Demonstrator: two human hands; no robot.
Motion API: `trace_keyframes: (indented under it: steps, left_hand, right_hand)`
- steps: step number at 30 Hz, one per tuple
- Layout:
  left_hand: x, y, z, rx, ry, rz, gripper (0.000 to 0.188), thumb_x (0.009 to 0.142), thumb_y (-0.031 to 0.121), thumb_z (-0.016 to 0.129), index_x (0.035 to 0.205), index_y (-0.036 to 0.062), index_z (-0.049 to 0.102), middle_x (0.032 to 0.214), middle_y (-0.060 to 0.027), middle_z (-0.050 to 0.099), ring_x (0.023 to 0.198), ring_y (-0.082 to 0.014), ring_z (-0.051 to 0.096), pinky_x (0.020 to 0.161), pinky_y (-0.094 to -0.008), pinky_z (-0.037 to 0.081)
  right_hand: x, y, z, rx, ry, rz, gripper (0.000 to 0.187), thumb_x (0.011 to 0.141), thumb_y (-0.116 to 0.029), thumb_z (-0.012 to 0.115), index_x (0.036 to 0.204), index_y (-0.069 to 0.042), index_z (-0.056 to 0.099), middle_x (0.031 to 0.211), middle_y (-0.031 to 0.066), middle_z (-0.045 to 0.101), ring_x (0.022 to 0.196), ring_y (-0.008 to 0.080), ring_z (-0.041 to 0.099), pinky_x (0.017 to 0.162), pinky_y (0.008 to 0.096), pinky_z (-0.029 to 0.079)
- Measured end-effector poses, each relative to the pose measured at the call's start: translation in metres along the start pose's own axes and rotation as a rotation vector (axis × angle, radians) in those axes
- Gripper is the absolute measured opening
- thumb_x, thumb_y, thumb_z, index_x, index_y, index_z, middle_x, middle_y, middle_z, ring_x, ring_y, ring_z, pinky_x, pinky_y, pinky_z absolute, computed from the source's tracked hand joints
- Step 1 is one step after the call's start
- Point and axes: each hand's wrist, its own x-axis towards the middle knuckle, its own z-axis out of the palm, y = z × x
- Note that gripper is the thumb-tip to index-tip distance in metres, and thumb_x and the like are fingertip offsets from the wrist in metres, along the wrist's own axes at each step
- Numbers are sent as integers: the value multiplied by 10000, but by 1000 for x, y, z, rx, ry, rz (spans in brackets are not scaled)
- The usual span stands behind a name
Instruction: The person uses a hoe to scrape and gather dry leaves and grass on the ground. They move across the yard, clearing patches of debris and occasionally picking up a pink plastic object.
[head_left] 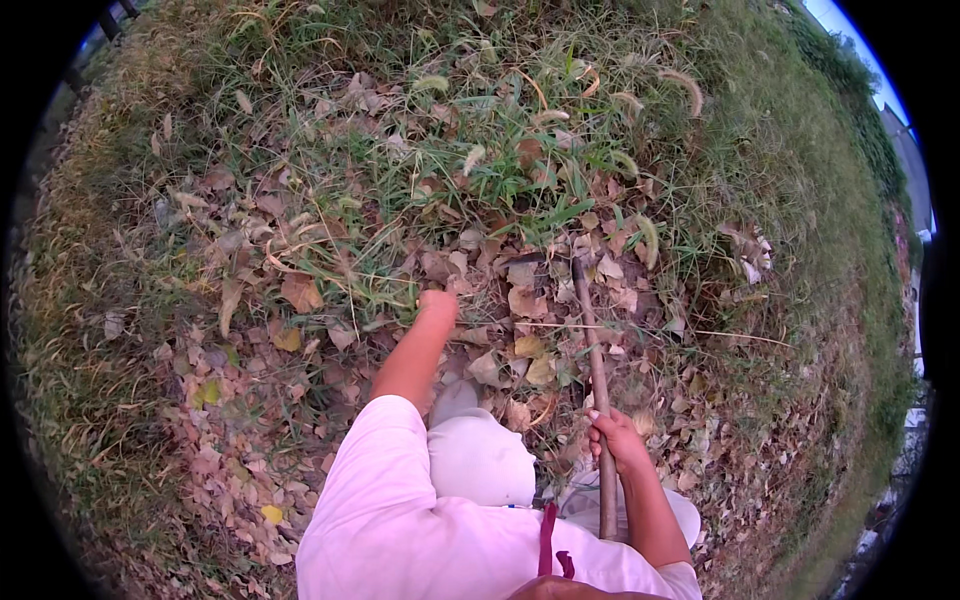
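Note:
My right hand (617,440) is closed around the long wooden handle of a sickle (592,350). The handle runs away from me, and a dark blade (528,259) juts left from its far end, low among the leaves and partly hidden by them. To the left of the handle, my left hand (437,303) is closed in a fist at a tuft of green grass (375,288), whose blades fan out to the left from it. The fingers are mostly turned out of sight. A gap of leaf litter lies between that fist and the blade.
Dry fallen leaves (225,470) cover the ground around me. Taller grass with fuzzy seed heads (683,90) grows ahead and on both sides. A thin dry stalk (740,338) lies right of the handle. My bent knee (482,460) is close below my left hand.

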Motion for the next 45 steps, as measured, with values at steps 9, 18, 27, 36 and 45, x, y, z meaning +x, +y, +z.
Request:
trace_keyframes:
  steps: [9,18,27,36,45]
  left_hand:
    - [-45,-8,34,-349,382,180,167,780,161,499,827,55,620,842,-171,642,793,-330,621,688,-436,487]
    - [-54,-56,3,-431,590,187,248,843,262,440,813,63,586,747,-180,621,708,-371,601,628,-480,468]
    - [-137,-12,95,-722,657,318,211,835,274,528,760,77,547,691,-160,586,658,-363,578,567,-461,444]
    - [-230,-116,224,-782,459,-282,248,842,312,515,820,69,552,702,-190,598,674,-389,588,601,-494,449]
    - [-153,-75,95,-579,709,123,282,661,84,653,924,74,550,945,-119,545,898,-330,549,693,-425,471]
  right_hand:
    - [12,44,36,-352,-110,176,207,852,-198,580,814,-30,465,588,21,494,406,114,465,367,259,391]
    - [-134,64,-8,-405,37,305,188,850,-161,564,919,5,507,587,18,487,394,101,449,369,248,377]
    - [-91,21,38,-429,89,-69,224,859,-156,553,1003,10,512,604,13,489,389,87,440,361,218,365]
    - [-35,-13,62,-290,40,-204,191,862,-159,551,983,-19,502,594,7,486,382,87,447,355,213,374]
    - [97,-60,158,-379,31,-352,207,852,-176,561,910,7,486,586,11,491,375,96,450,364,235,381]
